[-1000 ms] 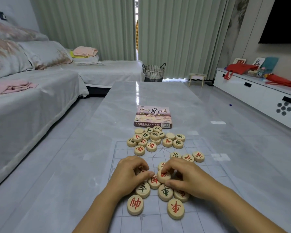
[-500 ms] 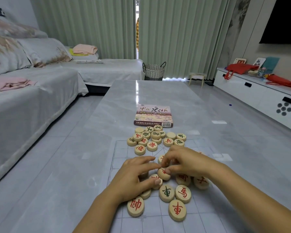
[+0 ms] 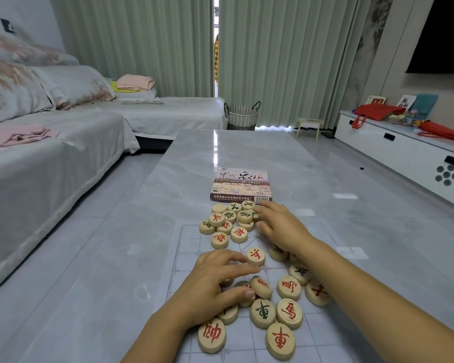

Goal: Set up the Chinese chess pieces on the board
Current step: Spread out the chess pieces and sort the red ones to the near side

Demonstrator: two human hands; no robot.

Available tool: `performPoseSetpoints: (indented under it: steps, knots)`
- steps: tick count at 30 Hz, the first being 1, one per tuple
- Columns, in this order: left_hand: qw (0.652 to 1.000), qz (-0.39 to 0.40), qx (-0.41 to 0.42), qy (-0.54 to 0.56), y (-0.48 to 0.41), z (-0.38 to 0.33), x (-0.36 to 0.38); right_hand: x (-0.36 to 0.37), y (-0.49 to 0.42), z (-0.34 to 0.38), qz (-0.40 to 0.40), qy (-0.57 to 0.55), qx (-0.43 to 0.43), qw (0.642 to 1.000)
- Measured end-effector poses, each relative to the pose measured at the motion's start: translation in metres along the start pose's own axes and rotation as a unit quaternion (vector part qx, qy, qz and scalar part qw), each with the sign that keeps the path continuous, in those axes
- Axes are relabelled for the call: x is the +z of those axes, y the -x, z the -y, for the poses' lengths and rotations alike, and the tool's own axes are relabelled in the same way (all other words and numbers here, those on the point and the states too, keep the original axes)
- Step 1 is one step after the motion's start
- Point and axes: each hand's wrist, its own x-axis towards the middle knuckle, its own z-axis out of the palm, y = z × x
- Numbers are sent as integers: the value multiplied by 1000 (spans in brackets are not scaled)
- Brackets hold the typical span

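Note:
A thin board sheet [image 3: 188, 247] with pale grid lines lies on the grey marble table. Round wooden chess pieces with red or green characters lie in two loose groups. The far pile [image 3: 228, 222] sits at the board's far edge. The near group [image 3: 275, 314] is scattered in front of me. My left hand [image 3: 215, 281] lies curled over the near group, thumb and fingers pinching a partly hidden piece [image 3: 243, 297]. My right hand [image 3: 281, 226] stretches to the far pile, its fingertips touching a piece [image 3: 254, 214] at the pile's right side.
The pink Chinese chess box [image 3: 240, 184] lies flat just beyond the far pile. A grey sofa [image 3: 50, 163] runs along the left. A white cabinet [image 3: 404, 150] stands on the right, and a woven basket [image 3: 241, 116] sits past the table's far end.
My right hand left the near group and moved forward to the far pile, uncovering several pieces. My left hand stayed over the near pieces.

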Motion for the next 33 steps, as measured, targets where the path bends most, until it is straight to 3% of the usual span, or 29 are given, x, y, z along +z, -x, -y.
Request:
performPoseSetpoints:
  steps: [4,8,13,18,21,24,28,30,33]
  knots:
    - [1000,-1,15,-17,-3,-1,1,15,-25,14,62,13,-25,998]
    - [996,-50,48,-62,-9,-8,2,12,-10,8,3,18,-12,1000]
    - [984,-113,87,-105,-13,-8,9,0,37,-5,29,-40,-6,999]
    - [983,-97,101,-121,-15,-15,15,4,62,3,13,-68,-21,997]
    - [994,-83,47,-54,-15,-17,14,0,59,1,-5,-60,-5,998]
    - [988,-151,-15,-8,-14,-14,9,-6,32,-8,-53,-66,25,996]
    - [966,-229,-120,11,-16,5,-5,-1,-3,-22,12,10,47,999]
    - [962,-226,-151,-2,-25,17,-11,4,-11,-24,38,34,43,998]
    - [961,-191,-195,-53,-51,37,-22,6,-8,-18,9,24,45,999]
